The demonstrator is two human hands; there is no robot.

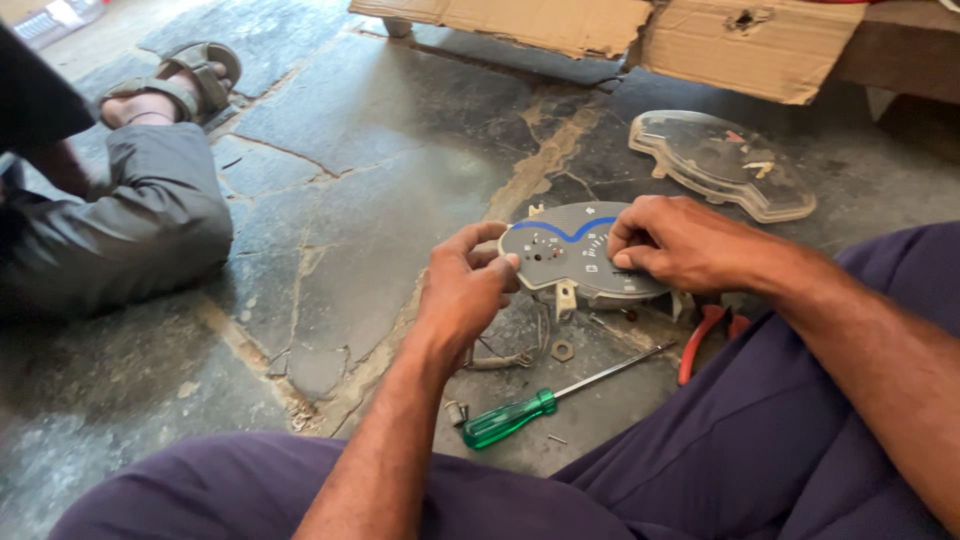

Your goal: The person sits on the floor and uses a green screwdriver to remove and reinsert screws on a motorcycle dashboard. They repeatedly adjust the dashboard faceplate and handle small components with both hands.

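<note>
Gauge face (570, 255), grey with a blue arc along its top edge and small dial marks, sits between your two hands just above the stone floor (380, 200), tilted a little toward you. Pale plastic tabs hang off its lower edge, and thin wires trail down from its underside to the floor.

Your left hand (465, 290) pinches the panel's left end: thumb on the printed face, other fingers curled behind, closed firm on the edge. Your right hand (680, 245) lies over the right end, fingertips bunched narrow and pressed onto the dial area near the rim. Whether they grip a small part there or only press, I cannot tell; the fingers hide it.

Step in hand, by my reading: working something loose or into place on the right dial while the left hand steadies the panel. The next move calls for a light, even pull or push at the fingertips, with the left hold kept square so the thin face does not flex and the wires are not strained.

Around it: green-handled screwdriver (520, 412) on the floor just below the panel, shaft pointing up-right. Small nut (562, 350) beside the wires. Red-handled pliers (705, 335) partly under your right wrist. Clear cover (725, 165) lies well apart, beyond the right hand. Torn cardboard (700, 35) at the far edge. Another person's leg and sandalled foot (165, 90) at left
</note>
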